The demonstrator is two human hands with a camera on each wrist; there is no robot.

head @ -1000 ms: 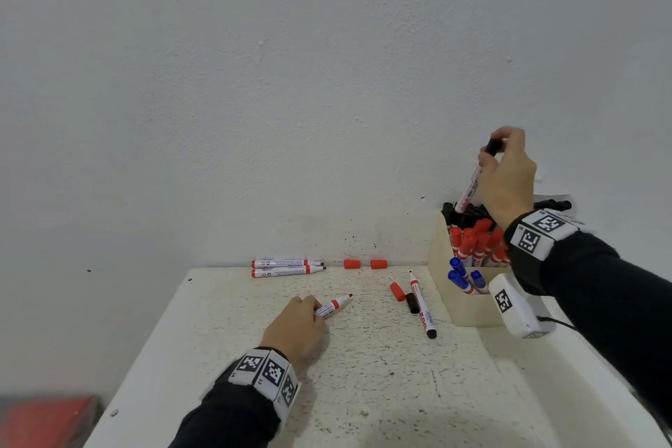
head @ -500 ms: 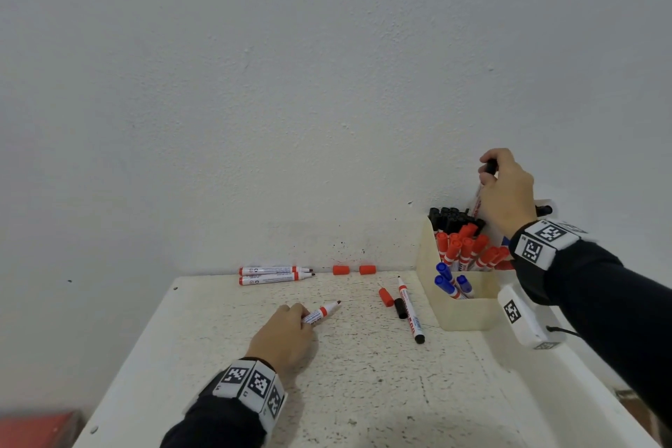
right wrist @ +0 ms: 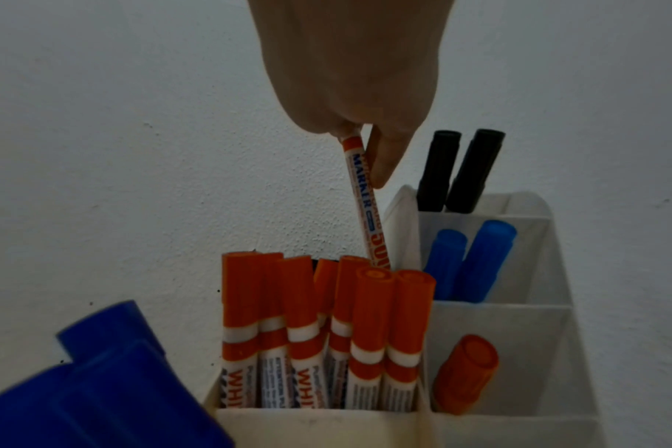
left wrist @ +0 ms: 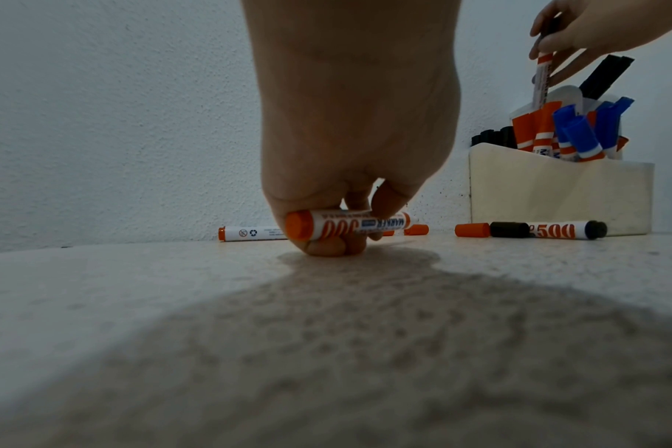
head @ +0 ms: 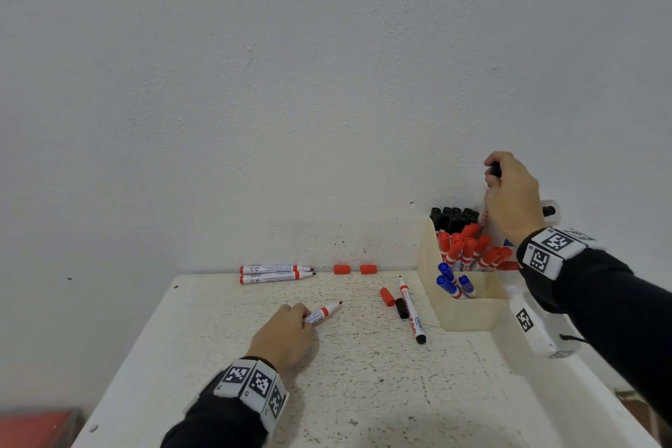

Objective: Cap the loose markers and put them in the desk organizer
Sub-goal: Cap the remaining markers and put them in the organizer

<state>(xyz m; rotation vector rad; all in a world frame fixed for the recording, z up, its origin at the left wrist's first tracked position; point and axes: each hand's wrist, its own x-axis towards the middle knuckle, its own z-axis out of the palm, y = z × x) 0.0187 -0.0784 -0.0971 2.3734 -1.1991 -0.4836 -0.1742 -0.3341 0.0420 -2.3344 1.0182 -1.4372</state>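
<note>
My right hand pinches a black-capped marker upright, its lower end down among the red markers in the cream desk organizer. On the table, my left hand grips an uncapped red marker lying flat, tip pointing right. A third uncapped marker with a black end lies beside a red cap and a black cap, left of the organizer.
Two uncapped red markers lie along the wall, with two red caps to their right. The organizer holds several black, red and blue capped markers. The white table ends at the wall behind. A red object sits low left.
My right hand has come down, sinking the black-capped marker deeper into the organizer. My left hand has stayed on the table with its red marker.
</note>
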